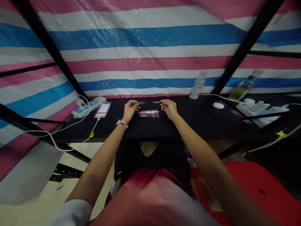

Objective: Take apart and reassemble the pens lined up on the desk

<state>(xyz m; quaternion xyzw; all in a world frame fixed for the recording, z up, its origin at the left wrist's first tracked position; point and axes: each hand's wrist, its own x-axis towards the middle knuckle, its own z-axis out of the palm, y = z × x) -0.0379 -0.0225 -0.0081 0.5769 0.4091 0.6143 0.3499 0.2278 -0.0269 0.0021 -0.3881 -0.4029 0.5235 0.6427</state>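
Over the dark desk, my left hand (130,110) pinches a small pen part (141,103) that looks like it has a clip. A short gap separates it from a slim dark pen part (155,102), whose right end is between the fingertips of my right hand (170,108). Both parts point toward each other, roughly level. Just below them, between my hands, several pens (149,112) lie side by side, some pink and white, others grey and clear. Fine details of the two parts are too small to make out.
On the left of the black desk (188,122) lie a white power strip (90,106) and a phone (102,110) on a cable. A bottle (198,85), a white oval object (218,105) and another bottle (245,84) are to the right. A red stool (256,188) stands below.
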